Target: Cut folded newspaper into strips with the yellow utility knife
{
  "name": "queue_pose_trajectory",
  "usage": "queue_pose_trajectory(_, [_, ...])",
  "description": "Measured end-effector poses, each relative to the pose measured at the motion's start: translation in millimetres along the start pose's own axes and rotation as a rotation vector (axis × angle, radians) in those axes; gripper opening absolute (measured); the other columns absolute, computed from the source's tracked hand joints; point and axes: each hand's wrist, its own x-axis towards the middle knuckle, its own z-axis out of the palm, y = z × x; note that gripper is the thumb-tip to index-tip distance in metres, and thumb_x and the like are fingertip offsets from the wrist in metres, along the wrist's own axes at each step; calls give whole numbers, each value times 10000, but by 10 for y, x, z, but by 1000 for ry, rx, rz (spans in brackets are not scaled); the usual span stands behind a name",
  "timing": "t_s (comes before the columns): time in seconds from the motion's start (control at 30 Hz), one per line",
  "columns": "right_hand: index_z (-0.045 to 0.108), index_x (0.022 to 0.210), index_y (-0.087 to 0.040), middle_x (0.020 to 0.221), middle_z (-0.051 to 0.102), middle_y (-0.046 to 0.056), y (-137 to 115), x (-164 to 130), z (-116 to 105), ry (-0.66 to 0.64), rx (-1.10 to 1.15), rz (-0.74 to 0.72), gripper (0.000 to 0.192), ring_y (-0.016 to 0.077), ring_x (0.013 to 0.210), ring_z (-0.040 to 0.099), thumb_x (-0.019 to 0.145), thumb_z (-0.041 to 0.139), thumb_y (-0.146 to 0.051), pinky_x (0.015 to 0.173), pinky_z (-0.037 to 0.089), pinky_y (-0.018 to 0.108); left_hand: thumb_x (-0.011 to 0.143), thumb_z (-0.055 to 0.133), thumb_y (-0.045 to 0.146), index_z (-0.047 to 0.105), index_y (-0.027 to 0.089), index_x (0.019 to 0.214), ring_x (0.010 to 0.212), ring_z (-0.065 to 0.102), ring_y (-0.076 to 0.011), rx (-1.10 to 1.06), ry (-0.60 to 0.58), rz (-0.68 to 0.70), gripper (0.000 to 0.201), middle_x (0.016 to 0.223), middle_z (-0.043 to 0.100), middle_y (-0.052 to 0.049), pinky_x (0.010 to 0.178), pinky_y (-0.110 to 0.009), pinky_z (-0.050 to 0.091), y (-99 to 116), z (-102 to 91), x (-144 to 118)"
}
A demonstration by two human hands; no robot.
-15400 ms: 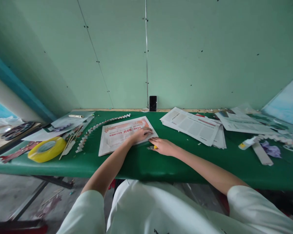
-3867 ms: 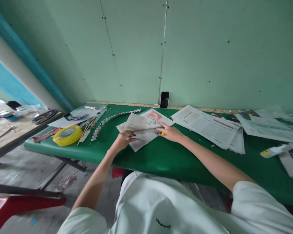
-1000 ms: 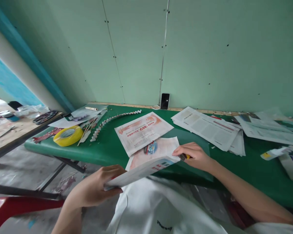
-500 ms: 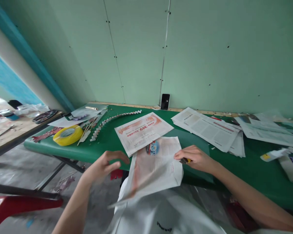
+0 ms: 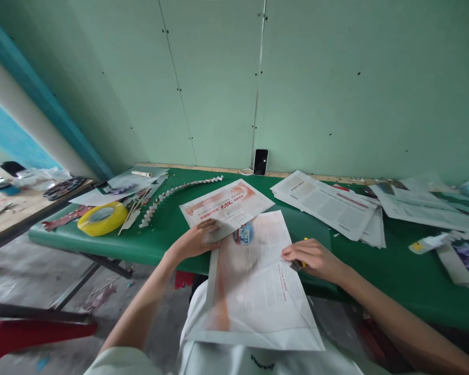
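Observation:
My left hand (image 5: 197,240) rests on the lower left part of a printed paper sheet (image 5: 234,200), fingers stretched over it and slightly blurred. My right hand (image 5: 312,259) is closed around a small yellow and black utility knife (image 5: 297,265), mostly hidden in the palm. Its fingertips touch the right edge of a second printed sheet (image 5: 254,281). This lower sheet slopes from the table edge down over my lap, its top partly under the first one.
Paper stacks (image 5: 328,203) lie right on the green table (image 5: 168,245). A phone (image 5: 260,162) leans on the wall. Yellow tape (image 5: 119,219) and a folded-paper chain (image 5: 168,198) lie left. A glue bottle (image 5: 428,243) is far right, a red stool (image 5: 35,336) lower left.
My left hand has moved up and right, from the air onto the upper sheet. The lower sheet has flattened out over my lap. My right hand keeps hold of the knife.

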Motion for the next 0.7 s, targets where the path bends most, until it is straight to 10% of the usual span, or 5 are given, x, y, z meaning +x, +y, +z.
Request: queue_pose_trajectory(0.7, [603,812,-228,835,701,29,-437,835,25,38,-516,-257,311,182,715,589,1043,604,-21,652,461,352,1085,678,413,620,231,1545,1441,636,-348,66,-28,5,498,1559,668,-142,1214,-501,528,432,-101,126])
